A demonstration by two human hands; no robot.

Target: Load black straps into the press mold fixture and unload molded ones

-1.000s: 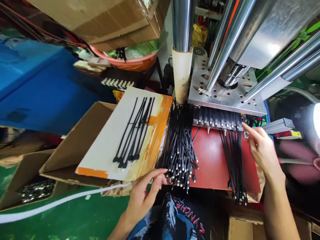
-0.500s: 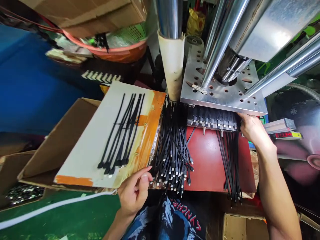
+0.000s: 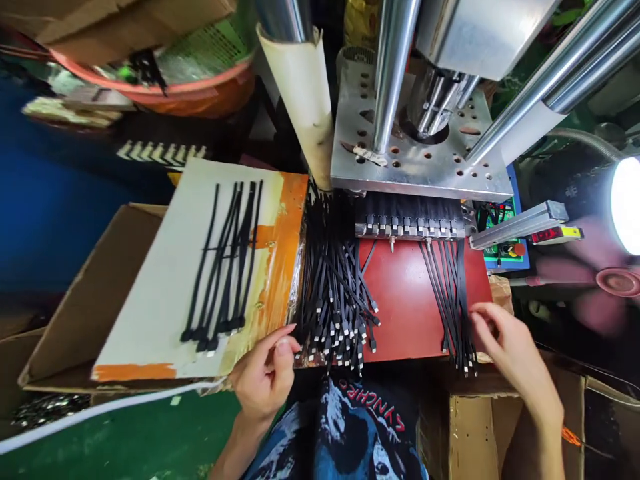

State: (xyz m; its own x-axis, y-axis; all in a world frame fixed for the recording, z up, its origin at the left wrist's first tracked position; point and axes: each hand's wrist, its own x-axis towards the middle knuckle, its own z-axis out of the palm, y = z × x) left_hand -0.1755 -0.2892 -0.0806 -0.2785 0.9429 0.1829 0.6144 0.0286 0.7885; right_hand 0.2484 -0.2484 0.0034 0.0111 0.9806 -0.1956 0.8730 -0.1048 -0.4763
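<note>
My left hand [image 3: 263,375] hovers by the front edge of the white board, beside a thick pile of black cables [image 3: 333,293] with small metal plug ends. Its fingers are loosely curled, with index finger and thumb slightly apart and nothing visible between them. My right hand [image 3: 515,343] is open, just right of a thinner bundle of black cables [image 3: 453,300] on the red mat [image 3: 400,300]. Beneath the press plate, a metal fixture [image 3: 410,228] holds a row of black cable plugs. Several black cables [image 3: 225,267] lie spread on the white board [image 3: 150,293].
Above the fixture stands a press with a drilled metal plate [image 3: 420,170] and steel columns. A metal bar [image 3: 520,225] juts out at right, near a spinning pink fan [image 3: 617,283]. Cardboard boxes [image 3: 85,287] stand at left and lower right. An orange basket [image 3: 210,93] is behind.
My right hand has left the side of the fixture and come down toward me, beside the thinner cable bundle. My left hand keeps nearly the same pose. The camera view has shifted to the right.
</note>
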